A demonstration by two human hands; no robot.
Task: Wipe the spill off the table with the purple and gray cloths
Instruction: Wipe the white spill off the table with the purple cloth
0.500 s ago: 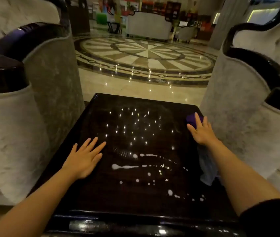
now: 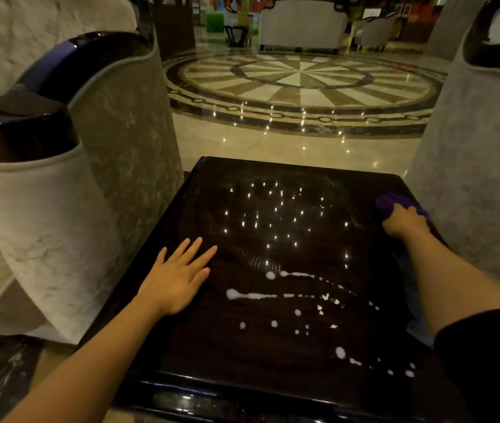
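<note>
A white spill (image 2: 254, 296) lies in streaks and drops across the near half of the dark glossy table (image 2: 242, 361). My left hand (image 2: 178, 277) rests flat and open on the table, just left of the spill. My right hand (image 2: 406, 222) is closed on the purple cloth (image 2: 390, 204) at the table's far right edge. A gray cloth (image 2: 407, 270) shows dimly along the right edge, mostly hidden under my right forearm.
Pale upholstered armchairs with dark glossy arms stand close on the left (image 2: 74, 178) and right (image 2: 486, 148) of the table. Beyond the table's far edge lies a polished marble floor (image 2: 303, 87) with a round inlay. More seating stands far back.
My right hand's fingers have curled down and closed around the purple cloth, where before they lay spread over it. The left hand stays flat in place.
</note>
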